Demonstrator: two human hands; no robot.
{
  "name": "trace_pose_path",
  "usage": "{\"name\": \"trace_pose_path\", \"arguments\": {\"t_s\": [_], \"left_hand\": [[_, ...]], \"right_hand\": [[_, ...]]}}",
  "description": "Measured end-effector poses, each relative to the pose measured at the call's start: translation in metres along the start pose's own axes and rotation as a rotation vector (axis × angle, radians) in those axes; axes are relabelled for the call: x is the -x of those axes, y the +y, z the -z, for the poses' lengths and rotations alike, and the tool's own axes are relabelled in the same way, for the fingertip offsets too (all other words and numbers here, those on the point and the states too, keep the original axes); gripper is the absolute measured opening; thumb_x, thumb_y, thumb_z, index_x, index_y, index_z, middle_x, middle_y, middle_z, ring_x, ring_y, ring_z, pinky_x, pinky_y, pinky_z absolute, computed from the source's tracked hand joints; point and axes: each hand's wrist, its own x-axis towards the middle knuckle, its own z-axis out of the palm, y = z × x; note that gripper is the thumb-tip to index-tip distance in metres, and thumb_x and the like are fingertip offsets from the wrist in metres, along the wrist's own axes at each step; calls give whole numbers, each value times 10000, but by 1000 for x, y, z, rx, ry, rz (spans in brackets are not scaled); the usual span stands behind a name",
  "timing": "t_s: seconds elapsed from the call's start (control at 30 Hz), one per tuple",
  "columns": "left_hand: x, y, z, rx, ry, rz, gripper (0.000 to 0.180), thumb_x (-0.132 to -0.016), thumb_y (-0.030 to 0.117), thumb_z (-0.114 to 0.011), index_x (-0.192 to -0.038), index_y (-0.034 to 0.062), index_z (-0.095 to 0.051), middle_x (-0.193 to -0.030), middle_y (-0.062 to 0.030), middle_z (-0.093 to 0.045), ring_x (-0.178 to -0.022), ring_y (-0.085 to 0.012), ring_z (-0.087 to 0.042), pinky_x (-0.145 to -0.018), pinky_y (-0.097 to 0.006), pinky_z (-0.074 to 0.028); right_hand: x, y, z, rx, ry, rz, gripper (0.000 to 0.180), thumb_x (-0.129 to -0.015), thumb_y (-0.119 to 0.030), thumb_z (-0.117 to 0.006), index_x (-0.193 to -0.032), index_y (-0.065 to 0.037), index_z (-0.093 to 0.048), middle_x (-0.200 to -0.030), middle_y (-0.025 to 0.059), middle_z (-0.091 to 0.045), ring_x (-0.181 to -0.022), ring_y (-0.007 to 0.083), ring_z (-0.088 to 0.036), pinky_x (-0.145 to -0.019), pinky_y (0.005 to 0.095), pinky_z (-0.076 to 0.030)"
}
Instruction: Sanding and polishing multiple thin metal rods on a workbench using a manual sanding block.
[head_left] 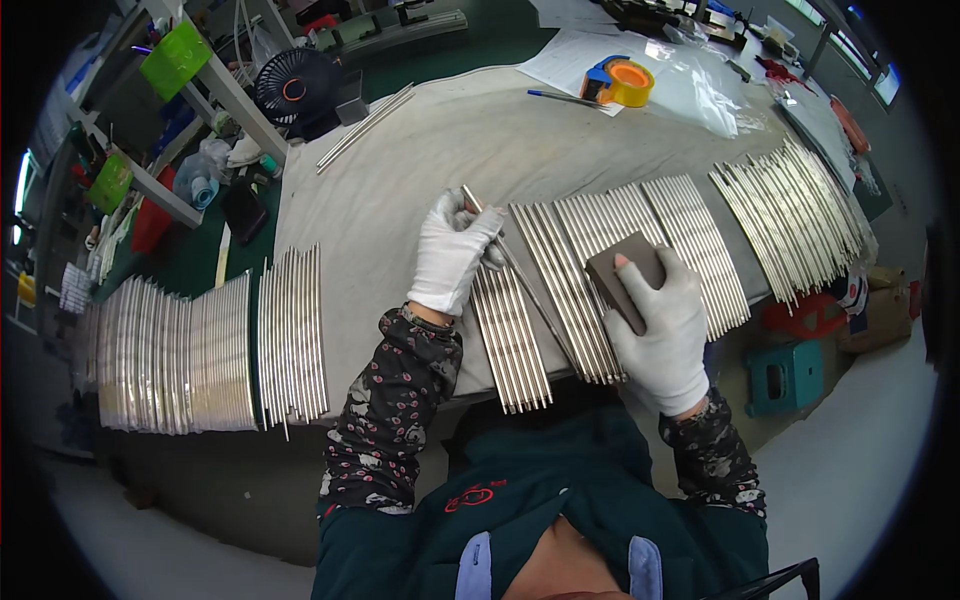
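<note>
"What furniture is there?"

"A worktable (360, 215) with a pale grey cover fills the middle, its far edge bowed by the lens. Beyond it lies a dark green bench surface (440, 62)."

"And on the left?"

"A pale frame (228, 100) with bright green holders (178, 62) on its bars. A black fan (292, 88) stands just beside it."

"Lower right?"

"A teal stool (785, 380), near a brown cardboard box (880, 318). The floor (280, 490) looks grey."

"Where's the light?"

"A white strip (21, 190) glows at far left, and a bright panel (886, 85) at upper right; window or lamp, I can't tell."
</note>
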Motion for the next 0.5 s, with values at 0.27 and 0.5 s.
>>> {"name": "trace_pose_path", "arguments": {"t_s": [0.27, 0.5], "left_hand": [[-1, -3, -1, -29, 15, -13, 225, -874, 118, -665, -934, 25, -469, -648, -29, -561, -431, -85, -540, -383, -206, -451], [-1, -6, 2, -55, 26, -26, 224, -880, 128, -659, -935, 19, -471, -655, -31, -563, -430, -84, -537, -380, -201, -447]], "right_hand": [[9, -18, 2, -204, 9, 45, 558, -645, -196, -735, -1186, -156, -602, -1225, 222, -449, -1008, 355, -502, -840, 417, -461], [-9, -7, 6, -21, -111, 34, 518, -643, -213, -742, -1140, -153, -608, -1195, 241, -473, -917, 344, -549, -745, 405, -493]]}}
